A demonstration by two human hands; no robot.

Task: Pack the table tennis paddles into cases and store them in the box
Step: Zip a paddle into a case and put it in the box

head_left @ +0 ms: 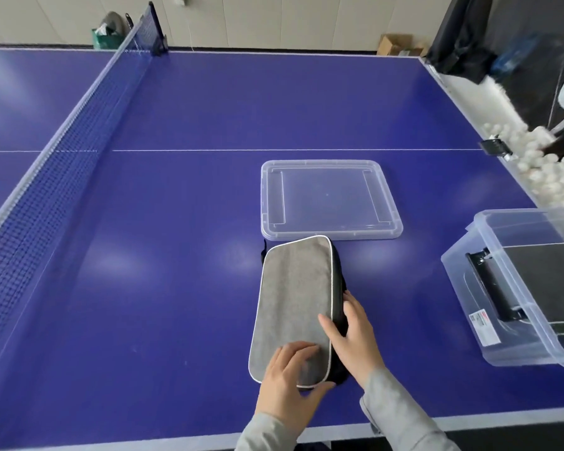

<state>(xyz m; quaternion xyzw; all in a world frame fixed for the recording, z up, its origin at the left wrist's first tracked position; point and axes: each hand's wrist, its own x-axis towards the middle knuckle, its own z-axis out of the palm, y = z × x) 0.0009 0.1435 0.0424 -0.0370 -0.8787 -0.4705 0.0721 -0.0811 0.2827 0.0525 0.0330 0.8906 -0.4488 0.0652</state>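
While a grey paddle case (293, 301) with white piping is lying flat on the blue counter (176, 222), both hands are meeting at its near end. The left hand (290, 382) is pressing down on the near corner of the grey top, its fingers spread on the fabric and its thumb hooking under the near edge, so it is gripping the case. The right hand (355, 336) is lying along the case's dark right side, its thumb resting on the grey top by the piping and its fingers curling against the black edge, holding it there. Just beyond the far end of the case, a clear lid (331, 200) is lying flat on the counter, nearly touching it. Well to the right of the hands, a clear plastic box (489, 307) is sitting tilted at the counter's edge, with a dark case (547, 288) showing inside. A net (62, 157) is running across the left side.
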